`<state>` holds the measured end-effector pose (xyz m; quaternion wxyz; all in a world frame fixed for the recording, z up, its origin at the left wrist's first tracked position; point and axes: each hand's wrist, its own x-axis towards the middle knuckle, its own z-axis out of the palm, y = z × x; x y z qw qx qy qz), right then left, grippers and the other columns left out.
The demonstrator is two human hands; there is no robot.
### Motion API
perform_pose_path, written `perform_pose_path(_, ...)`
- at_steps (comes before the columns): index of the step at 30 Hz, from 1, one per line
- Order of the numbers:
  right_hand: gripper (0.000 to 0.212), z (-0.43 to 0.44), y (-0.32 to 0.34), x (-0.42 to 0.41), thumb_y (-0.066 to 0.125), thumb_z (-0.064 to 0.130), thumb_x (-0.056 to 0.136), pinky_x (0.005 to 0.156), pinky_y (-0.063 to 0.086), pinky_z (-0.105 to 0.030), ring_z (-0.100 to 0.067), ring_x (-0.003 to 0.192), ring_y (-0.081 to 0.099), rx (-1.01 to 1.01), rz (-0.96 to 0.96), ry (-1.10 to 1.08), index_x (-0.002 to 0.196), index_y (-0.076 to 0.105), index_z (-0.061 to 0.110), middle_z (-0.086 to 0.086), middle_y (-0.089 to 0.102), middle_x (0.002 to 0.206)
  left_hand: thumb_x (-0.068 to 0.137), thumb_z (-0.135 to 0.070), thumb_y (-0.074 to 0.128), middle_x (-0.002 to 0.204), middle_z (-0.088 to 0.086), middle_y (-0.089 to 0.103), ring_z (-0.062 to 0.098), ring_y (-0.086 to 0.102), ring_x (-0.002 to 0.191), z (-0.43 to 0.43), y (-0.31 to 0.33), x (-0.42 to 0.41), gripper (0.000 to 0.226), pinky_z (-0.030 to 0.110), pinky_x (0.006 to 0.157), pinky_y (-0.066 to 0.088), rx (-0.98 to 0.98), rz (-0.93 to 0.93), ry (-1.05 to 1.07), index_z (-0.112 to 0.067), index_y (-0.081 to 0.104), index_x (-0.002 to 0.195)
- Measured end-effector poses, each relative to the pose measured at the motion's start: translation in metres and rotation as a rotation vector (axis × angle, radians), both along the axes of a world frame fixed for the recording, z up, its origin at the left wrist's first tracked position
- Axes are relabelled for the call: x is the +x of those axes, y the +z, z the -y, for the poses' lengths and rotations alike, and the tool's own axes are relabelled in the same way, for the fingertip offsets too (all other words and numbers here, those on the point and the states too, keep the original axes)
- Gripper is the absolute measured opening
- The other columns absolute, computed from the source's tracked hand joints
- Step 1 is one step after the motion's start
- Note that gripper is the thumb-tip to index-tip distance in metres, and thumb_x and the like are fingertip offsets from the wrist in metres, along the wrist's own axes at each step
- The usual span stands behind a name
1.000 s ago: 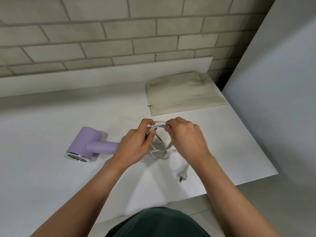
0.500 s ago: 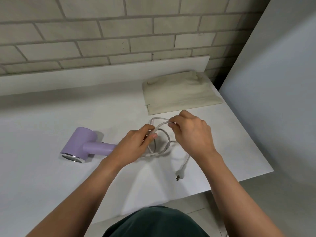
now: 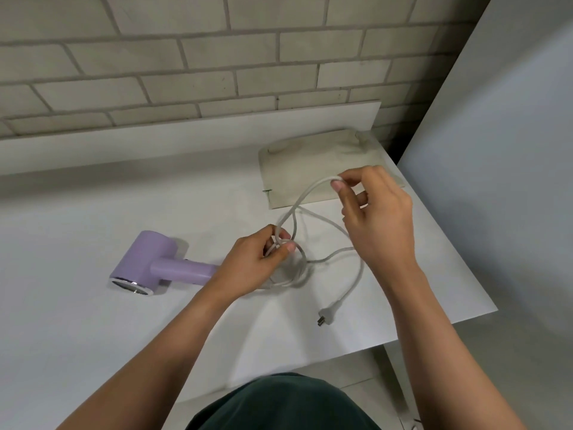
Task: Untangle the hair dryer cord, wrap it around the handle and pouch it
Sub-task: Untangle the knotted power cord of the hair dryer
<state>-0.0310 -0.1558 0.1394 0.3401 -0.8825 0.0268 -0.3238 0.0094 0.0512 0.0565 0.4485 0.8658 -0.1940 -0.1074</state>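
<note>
A lilac hair dryer (image 3: 148, 264) lies on its side on the white table (image 3: 93, 321), handle pointing right. Its white cord (image 3: 313, 217) runs from the handle into a tangle of loops. My left hand (image 3: 257, 262) pinches the cord at the knot, just right of the handle's end. My right hand (image 3: 376, 212) pinches a loop of the cord and holds it raised over the front edge of the beige pouch (image 3: 313, 164). The plug (image 3: 327, 315) lies loose on the table, near the front edge.
The pouch lies flat at the table's back right corner. A brick wall (image 3: 217, 57) with a white upstand runs along the back. A grey panel (image 3: 496, 181) stands close on the right. The table's right and front edges are near the plug.
My right hand has pulled its loop of cord up and to the right, away from my left hand, so the tangle has spread open. The plug end has trailed out further.
</note>
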Motion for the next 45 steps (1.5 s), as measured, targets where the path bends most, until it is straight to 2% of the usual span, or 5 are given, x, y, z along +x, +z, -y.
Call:
perform_pose_path(8, 0.028, 0.039, -0.022, 0.007, 0.054, 0.019, 0.104, 0.086, 0.049, -0.035, -0.027, 0.109, 0.066, -0.033, -0.532, -0.141, 0.129, 0.065, 0.014, -0.005, 0.067, 0.125, 0.101, -0.031, 0.062, 0.059, 0.003, 0.050, 0.026, 0.061, 0.058, 0.000, -0.003, -0.004, 0.009, 0.043, 0.066, 0.056, -0.052, 0.121, 0.075, -0.031, 0.070, 0.103)
perform_pose_path(12, 0.067, 0.009, -0.017, -0.005, 0.049, -0.011, 0.085, 0.084, 0.054, -0.045, -0.038, 0.125, 0.053, -0.263, -0.232, -0.119, 0.150, 0.048, 0.008, -0.014, 0.041, 0.154, 0.100, -0.027, 0.061, 0.055, -0.010, 0.047, 0.017, 0.048, 0.054, 0.001, -0.001, -0.004, 0.009, 0.036, 0.062, 0.051, -0.026, 0.196, 0.108, -0.029, 0.071, 0.099)
perform_pose_path(21, 0.025, -0.030, -0.038, 0.010, 0.085, 0.008, 0.077, 0.056, 0.051, -0.031, -0.022, 0.076, 0.058, -0.692, -0.115, 0.334, 0.098, 0.078, 0.021, 0.004, 0.067, 0.086, 0.097, -0.023, 0.066, 0.060, -0.014, 0.048, 0.007, 0.046, 0.058, -0.003, 0.006, -0.009, 0.008, 0.015, 0.055, 0.031, 0.026, 0.347, 0.058, -0.028, 0.064, 0.090)
perform_pose_path(35, 0.008, 0.004, 0.031, -0.002, 0.067, 0.025, 0.102, 0.069, 0.054, -0.043, -0.025, 0.073, 0.063, 0.345, 0.258, 0.084, 0.106, 0.073, 0.022, -0.001, 0.070, 0.090, 0.103, -0.036, 0.056, 0.066, -0.011, 0.056, 0.005, 0.058, 0.066, -0.009, 0.005, -0.001, 0.028, 0.016, 0.069, 0.049, -0.006, 0.290, 0.091, -0.018, 0.073, 0.116)
perform_pose_path(45, 0.045, 0.049, -0.011, 0.006, 0.048, 0.002, 0.096, 0.101, 0.047, -0.036, -0.033, 0.127, 0.056, -0.200, -0.698, -0.035, 0.140, 0.058, 0.008, -0.008, 0.057, 0.146, 0.107, -0.040, 0.048, 0.054, 0.014, 0.056, 0.019, 0.065, 0.051, -0.010, 0.017, 0.008, 0.036, 0.038, 0.062, 0.052, -0.110, 0.249, 0.334, -0.013, 0.066, 0.091)
